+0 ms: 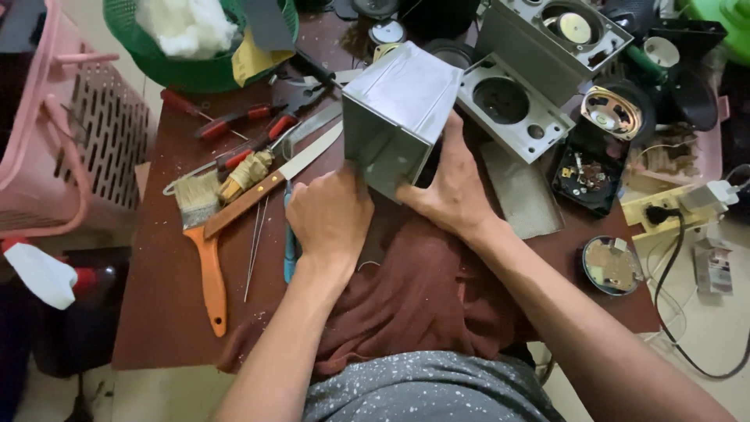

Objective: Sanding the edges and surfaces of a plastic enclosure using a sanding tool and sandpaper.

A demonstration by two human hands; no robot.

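Observation:
Both my hands hold a grey box-shaped speaker housing [402, 109], tilted up off a dark brown cloth [426, 293] on the worktable [168, 312]. My left hand [330, 216] grips its near left corner from below. Against its right side presses my right hand [451, 187], fingers wrapped around the lower edge. The housing's open end faces down toward me, and its inside is hidden.
Left of my hands lie a paintbrush with an orange handle [205, 250], a long knife [273, 181], red-handled screwdrivers [234, 121] and thin rods. A green basket [195, 35] with white stuffing sits at the back left, a pink crate [62, 125] beside the table. Grey speaker panels [512, 109], loose speaker cones [611, 113] and a power strip [672, 205] crowd the right.

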